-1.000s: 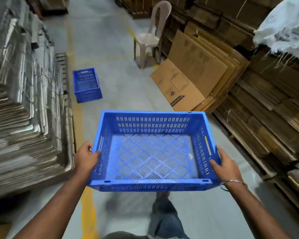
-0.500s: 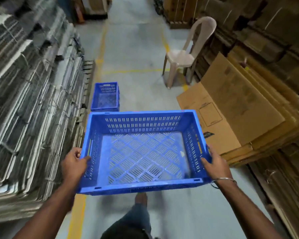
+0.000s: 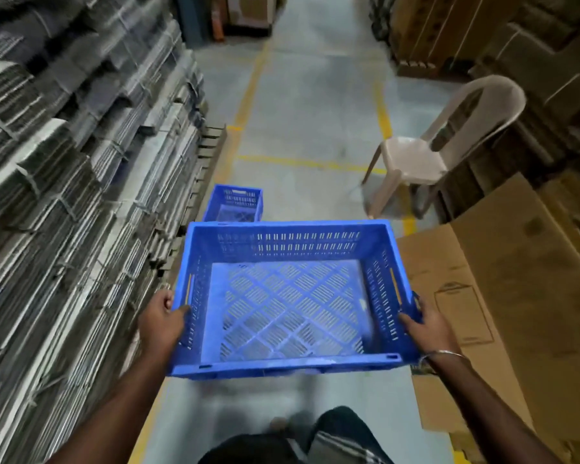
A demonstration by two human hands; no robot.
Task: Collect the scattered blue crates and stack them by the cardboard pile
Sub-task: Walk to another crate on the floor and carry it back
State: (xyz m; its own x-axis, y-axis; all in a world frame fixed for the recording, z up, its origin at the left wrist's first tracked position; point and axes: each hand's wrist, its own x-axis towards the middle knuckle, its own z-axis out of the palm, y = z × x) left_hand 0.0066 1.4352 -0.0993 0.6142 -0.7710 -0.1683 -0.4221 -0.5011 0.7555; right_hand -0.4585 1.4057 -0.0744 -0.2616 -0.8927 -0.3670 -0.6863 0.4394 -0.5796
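1. The cardboard pile (image 3: pixel 64 195) is running along the left of the aisle, bundled sheets jutting out unevenly. The carried crate (image 3: pixel 292 296) is passing close beside it, so I judge its left corner could be catching a protruding edge and twisting out of the grip.
2. The left hand (image 3: pixel 163 321) is curling shut around the crate's left wall, fingers hooked through the handle slot. Only the fingers are bearing the load there, so a knock could be prying them loose.
3. The empty crate is hanging level above the floor (image 3: pixel 315 112), between both hands, and is hiding the ground just ahead of the feet. A stumble is a risk.
4. A second blue crate (image 3: pixel 235 202) is sitting on the floor just beyond the carried one, beside the pile. Its near part is hidden, so lowering one onto the other may be ending up misaligned and tilted.
5. The right hand (image 3: pixel 426 326) is closing on the right wall in the same way, holding firmly.
6. The flattened boxes (image 3: pixel 482 296) and plastic chair (image 3: pixel 432 145) are narrowing the aisle on the right; swerving away from the pile could be bumping them.
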